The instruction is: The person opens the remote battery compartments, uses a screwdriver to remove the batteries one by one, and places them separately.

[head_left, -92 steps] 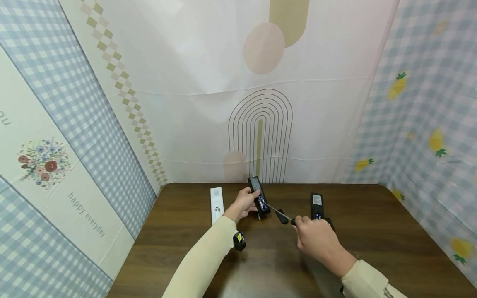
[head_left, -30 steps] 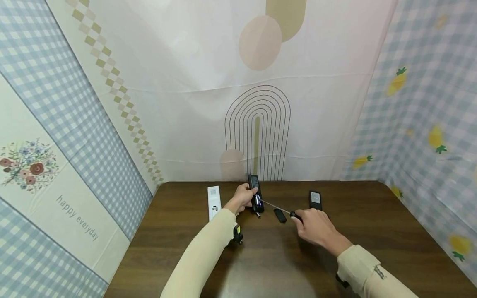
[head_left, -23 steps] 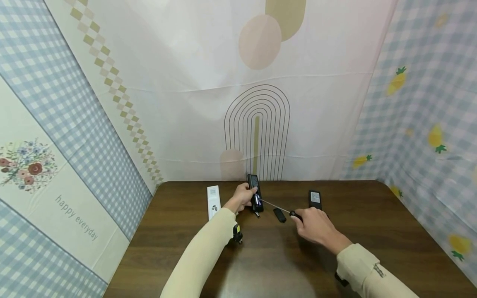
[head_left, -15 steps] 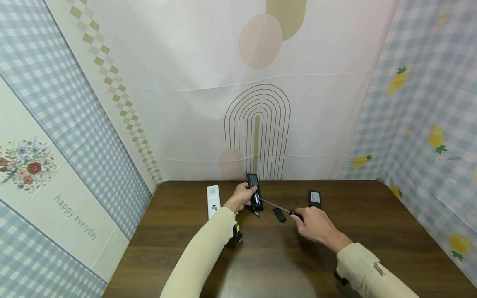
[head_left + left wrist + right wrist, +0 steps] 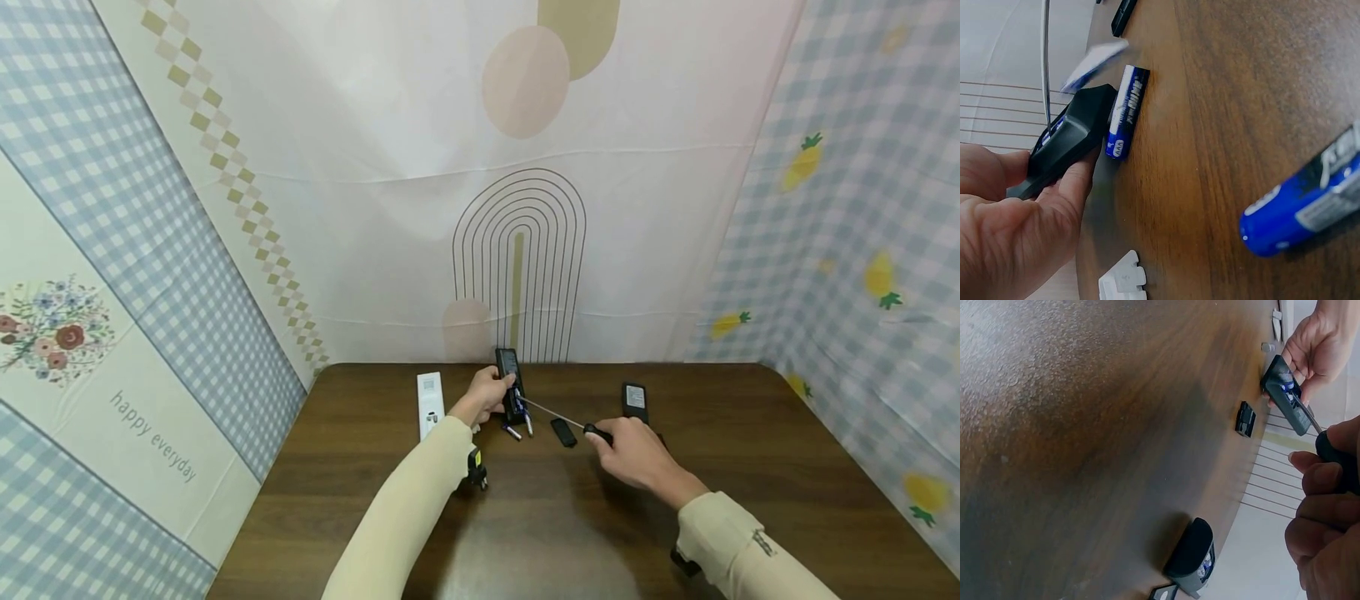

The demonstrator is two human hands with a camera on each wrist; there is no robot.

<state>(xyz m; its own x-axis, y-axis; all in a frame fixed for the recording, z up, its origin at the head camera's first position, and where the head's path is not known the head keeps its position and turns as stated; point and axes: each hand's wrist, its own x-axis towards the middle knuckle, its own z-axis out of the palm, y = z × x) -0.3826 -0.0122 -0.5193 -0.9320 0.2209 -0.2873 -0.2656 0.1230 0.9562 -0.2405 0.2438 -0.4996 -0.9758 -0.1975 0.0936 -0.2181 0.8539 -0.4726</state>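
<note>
My left hand (image 5: 486,393) grips a black remote control (image 5: 507,361) near the table's back edge, its battery compartment uncovered. A screwdriver (image 5: 598,433) is held by its dark handle in my right hand (image 5: 637,452); the thin shaft reaches left into the compartment, where a blue battery shows beside the tip in the right wrist view. One blue-and-white battery (image 5: 1127,114) lies against the remote's lower end. Another battery (image 5: 1094,65), blurred, is tilted just off that end. Large in the left wrist view, a further blue battery (image 5: 1304,200) appears close to the camera.
A black battery cover (image 5: 563,432) lies between the hands. Beyond my right hand is a second black remote (image 5: 634,400), batteries visible in it, with a small black piece (image 5: 1163,592) beside it. Left stands a white remote (image 5: 431,404). Patterned cloth (image 5: 375,250) hangs behind the table.
A second battery has come out at the remote's lower end, where one showed before. The screwdriver tip stays at the compartment; the held remote has tilted and shifted slightly left since the oldest frame.
</note>
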